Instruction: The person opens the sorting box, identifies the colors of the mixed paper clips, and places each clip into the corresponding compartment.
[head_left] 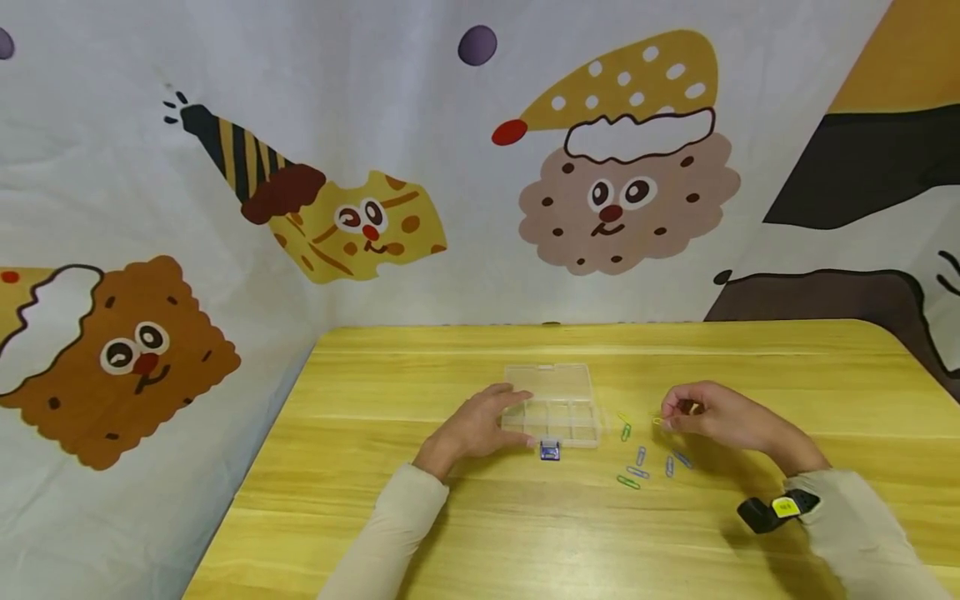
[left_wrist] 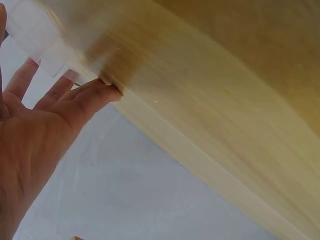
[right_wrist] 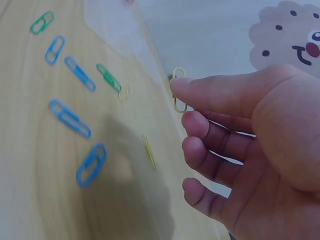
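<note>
My right hand (head_left: 708,412) pinches a yellow paper clip (right_wrist: 179,102) between thumb and forefinger, above the table. Its other fingers are loosely bent. At the middle of the table lies a clear plastic compartment box (head_left: 558,421), its lid (head_left: 555,382) folded back. My left hand (head_left: 476,423) rests at the box's left side, fingers spread, thumb by the front edge and forefinger over the lid side. To the right of the box are scattered several blue paper clips (right_wrist: 70,118), green paper clips (right_wrist: 108,77) and another yellow paper clip (right_wrist: 149,150).
A small blue-and-clear piece (head_left: 550,450) sits at the box's front edge. The wooden table (head_left: 375,517) reaches back to a white cloth (head_left: 465,283) printed with cartoon biscuits. A black band (head_left: 772,510) with a yellow-faced device is on the right wrist.
</note>
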